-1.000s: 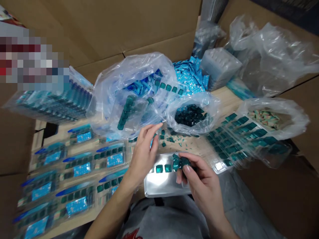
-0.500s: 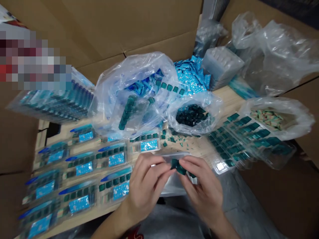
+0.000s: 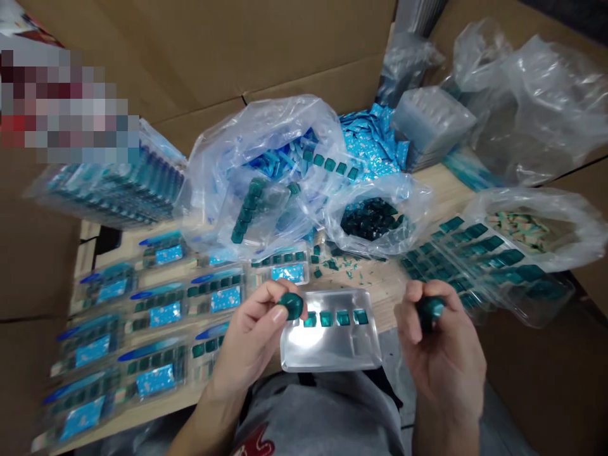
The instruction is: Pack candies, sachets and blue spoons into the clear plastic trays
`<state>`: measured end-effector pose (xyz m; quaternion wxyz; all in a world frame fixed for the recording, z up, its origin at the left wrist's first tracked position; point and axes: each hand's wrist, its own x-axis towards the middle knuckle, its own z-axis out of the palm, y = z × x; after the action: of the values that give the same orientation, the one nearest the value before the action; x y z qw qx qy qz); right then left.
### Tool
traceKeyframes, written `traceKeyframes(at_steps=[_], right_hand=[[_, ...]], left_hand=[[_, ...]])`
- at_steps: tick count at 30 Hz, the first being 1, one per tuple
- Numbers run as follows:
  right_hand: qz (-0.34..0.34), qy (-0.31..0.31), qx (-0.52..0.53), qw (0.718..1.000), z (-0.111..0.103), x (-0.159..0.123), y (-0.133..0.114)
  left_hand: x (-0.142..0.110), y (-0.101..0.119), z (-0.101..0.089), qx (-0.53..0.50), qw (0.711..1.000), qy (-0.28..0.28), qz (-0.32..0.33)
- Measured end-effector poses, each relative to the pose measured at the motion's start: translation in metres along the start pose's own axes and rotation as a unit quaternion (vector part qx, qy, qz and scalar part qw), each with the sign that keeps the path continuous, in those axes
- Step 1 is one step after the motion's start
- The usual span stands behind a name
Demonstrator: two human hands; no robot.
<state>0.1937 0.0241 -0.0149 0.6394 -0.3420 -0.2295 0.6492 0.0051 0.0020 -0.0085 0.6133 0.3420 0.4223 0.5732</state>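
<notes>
A clear plastic tray (image 3: 332,345) lies at the near table edge, over my lap, with a row of teal square gems (image 3: 335,317) set along its top. My left hand (image 3: 254,332) pinches one teal gem (image 3: 291,304) at the tray's upper left corner. To the right of the tray, my right hand (image 3: 439,345) is closed around more teal gems (image 3: 430,310), held above the table edge.
Filled packs with blue cards (image 3: 156,313) cover the table's left. Behind the tray stand a big plastic bag of blue parts (image 3: 256,171), a small bag of dark gems (image 3: 373,218), a bag of pale pieces (image 3: 517,225) and sheets of teal gems (image 3: 470,253). Cardboard walls (image 3: 213,50) surround everything.
My hands met over the tray half a second ago; now they have parted, the left keeping one gem and the right moving off to the right. More gems sit in the tray row.
</notes>
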Motion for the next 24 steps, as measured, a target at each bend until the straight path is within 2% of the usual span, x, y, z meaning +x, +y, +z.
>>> traceKeyframes(at_steps=[1,4,6,8,10,12,14,17,20,22,24], right_hand=[[-0.015,-0.015,-0.038,0.999,-0.001,-0.001,-0.001],[-0.017,-0.117,-0.146,0.982,0.001,-0.01,0.005],[-0.039,-0.177,-0.225,0.957,0.007,-0.016,0.01],[-0.093,-0.219,-0.302,0.923,0.012,-0.018,0.012],[-0.148,-0.241,-0.354,0.891,0.015,-0.017,0.012],[-0.17,-0.238,-0.373,0.881,0.015,-0.015,0.01],[-0.156,-0.218,-0.38,0.885,0.013,-0.014,0.008],[-0.088,-0.198,-0.333,0.918,0.012,-0.013,0.01],[0.029,-0.191,-0.209,0.959,0.014,-0.015,0.015],[0.088,-0.18,-0.139,0.97,0.015,-0.015,0.019],[0.116,-0.175,-0.107,0.972,0.015,-0.016,0.021]], left_hand=[[-0.001,0.0,-0.002,0.009,1.0,0.002,-0.006],[-0.006,-0.001,0.0,0.043,0.998,-0.002,-0.036],[-0.011,-0.002,0.004,0.051,0.998,-0.002,-0.045],[-0.015,-0.002,0.009,0.054,0.997,-0.01,-0.05],[-0.016,-0.001,0.012,0.077,0.996,-0.027,-0.026],[-0.016,0.0,0.012,0.142,0.988,-0.048,0.036],[-0.016,0.001,0.011,0.238,0.961,-0.073,0.121],[-0.013,0.004,0.008,0.372,0.894,-0.098,0.228],[-0.01,0.007,0.008,0.439,0.849,-0.107,0.274],[-0.009,0.008,0.009,0.454,0.834,-0.112,0.292],[-0.009,0.008,0.011,0.464,0.823,-0.107,0.309]])
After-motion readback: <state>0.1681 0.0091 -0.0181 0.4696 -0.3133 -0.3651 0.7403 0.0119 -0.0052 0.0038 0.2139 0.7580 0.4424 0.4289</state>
